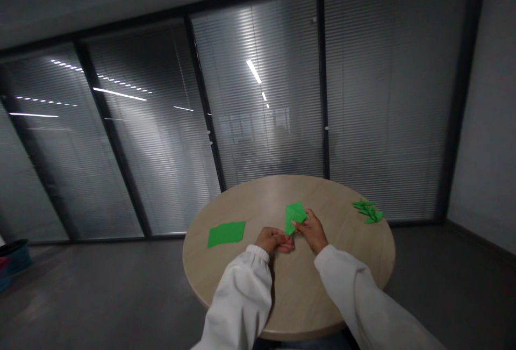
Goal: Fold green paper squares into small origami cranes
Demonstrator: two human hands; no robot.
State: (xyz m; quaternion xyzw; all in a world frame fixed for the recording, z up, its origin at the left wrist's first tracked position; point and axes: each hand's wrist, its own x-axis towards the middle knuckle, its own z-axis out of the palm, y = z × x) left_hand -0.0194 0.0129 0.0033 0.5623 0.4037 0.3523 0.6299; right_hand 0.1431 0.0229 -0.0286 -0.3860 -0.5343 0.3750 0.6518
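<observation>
A folded piece of green paper, roughly kite-shaped, is held up over the middle of the round table. My right hand grips its right side, thumb on the near face and fingers behind. At the paper's lower point, my left hand pinches the tip between closed fingers. To the left lies a green sheet or stack of sheets, flat on the wood. Several folded green paper pieces with pointed ends sit in a small pile near the table's right edge.
The round wooden table stands close to a glass partition with blinds and dark frames. A plain wall rises at the right. On the floor at far left is a dark bin-like container.
</observation>
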